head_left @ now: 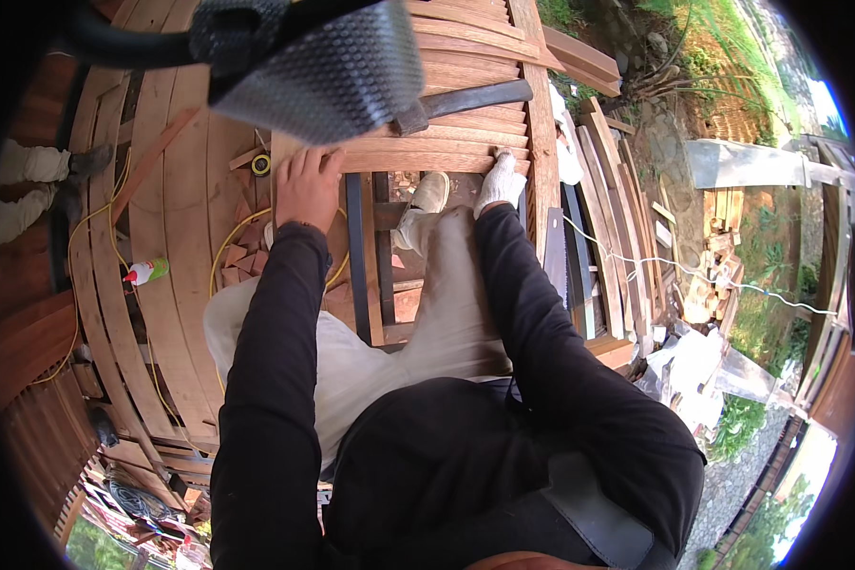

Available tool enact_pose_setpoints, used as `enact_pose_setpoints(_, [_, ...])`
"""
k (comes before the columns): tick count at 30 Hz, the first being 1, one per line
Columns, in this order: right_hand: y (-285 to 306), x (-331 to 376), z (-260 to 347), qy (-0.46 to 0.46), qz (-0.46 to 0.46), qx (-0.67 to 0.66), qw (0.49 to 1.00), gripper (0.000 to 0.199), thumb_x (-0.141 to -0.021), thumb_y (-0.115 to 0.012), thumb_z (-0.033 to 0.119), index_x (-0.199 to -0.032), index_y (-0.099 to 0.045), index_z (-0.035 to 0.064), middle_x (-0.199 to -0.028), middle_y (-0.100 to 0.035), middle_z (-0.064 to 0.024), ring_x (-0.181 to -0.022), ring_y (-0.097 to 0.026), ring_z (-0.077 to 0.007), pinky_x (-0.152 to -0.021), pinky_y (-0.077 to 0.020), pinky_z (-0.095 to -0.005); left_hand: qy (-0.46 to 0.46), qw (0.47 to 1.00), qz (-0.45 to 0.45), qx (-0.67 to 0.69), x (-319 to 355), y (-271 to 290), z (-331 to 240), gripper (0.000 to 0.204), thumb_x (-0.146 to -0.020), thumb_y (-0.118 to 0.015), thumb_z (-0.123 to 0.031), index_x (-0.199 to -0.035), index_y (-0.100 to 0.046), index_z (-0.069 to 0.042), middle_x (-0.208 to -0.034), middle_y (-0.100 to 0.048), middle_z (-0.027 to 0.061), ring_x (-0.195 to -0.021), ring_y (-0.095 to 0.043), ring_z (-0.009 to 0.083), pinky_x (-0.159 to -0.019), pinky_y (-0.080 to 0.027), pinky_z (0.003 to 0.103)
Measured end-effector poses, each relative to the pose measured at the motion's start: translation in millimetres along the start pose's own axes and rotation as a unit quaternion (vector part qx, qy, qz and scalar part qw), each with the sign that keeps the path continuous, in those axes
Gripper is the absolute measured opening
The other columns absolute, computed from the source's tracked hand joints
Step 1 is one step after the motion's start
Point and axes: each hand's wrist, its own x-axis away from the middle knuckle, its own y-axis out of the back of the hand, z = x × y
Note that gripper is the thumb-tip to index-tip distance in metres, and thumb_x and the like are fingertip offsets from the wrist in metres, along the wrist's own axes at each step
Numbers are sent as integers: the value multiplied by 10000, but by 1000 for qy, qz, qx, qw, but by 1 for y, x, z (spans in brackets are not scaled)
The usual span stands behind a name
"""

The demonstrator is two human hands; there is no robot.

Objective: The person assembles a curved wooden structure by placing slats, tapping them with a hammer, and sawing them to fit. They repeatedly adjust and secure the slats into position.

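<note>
A louvered wooden panel (pixel 465 59) lies in front of me, with rows of slats set between side rails. Its nearest slat (pixel 413 160) runs crosswise between my hands. My bare left hand (pixel 311 180) is closed over the left end of that slat, fingers on top and thumb hidden. At the other end, beside the right rail (pixel 543 142), my right hand (pixel 501 182) in a white glove grips the same slat. A hammer (pixel 461 103) rests across the slats beyond my hands; a dark textured strap (pixel 323 71) hangs in front and hides the panel's far left part.
Gapped floor planks (pixel 185 247) spread to the left with a yellow cord, a glue bottle (pixel 146 272) and a tape measure (pixel 260 165). A handsaw (pixel 555 252) is right of the panel, near stacked boards (pixel 617 209). Another person's legs (pixel 28 190) show far left.
</note>
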Motion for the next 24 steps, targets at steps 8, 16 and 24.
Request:
enact_pose_setpoints(8, [13, 1, 22, -22, 10, -79, 997, 406, -938, -693, 258, -1245, -626, 2, -1165, -664, -128, -1032, -651, -263, -863, -565, -458, 5, 1000, -8, 19, 1, -10, -17, 448, -901, -754, -203, -1341, -678, -235, -1272, -618, 17, -1269, -562, 233, -1103, -414, 438])
enact_pose_setpoints(16, [16, -12, 3, -91, 96, -181, 975, 229, -963, -669, 233, -1121, -718, 75, -1163, -671, -68, -1107, -624, -237, -877, -550, -454, 2, 1000, -8, 9, 0, -2, -6, 450, -896, -756, -201, -1338, -679, -235, -1259, -614, 16, -1265, -561, 230, -1105, -410, 438])
enact_pose_setpoints(24, [27, -14, -9, -141, 128, -192, 963, 211, -988, -690, 262, -1164, -699, 148, -1188, -685, 3, -1094, -629, -215, -891, -539, -489, -6, 1000, -12, 4, 0, -1, -1, 451, -892, -761, -205, -1334, -678, -236, -1261, -612, 20, -1261, -562, 239, -1099, -413, 443])
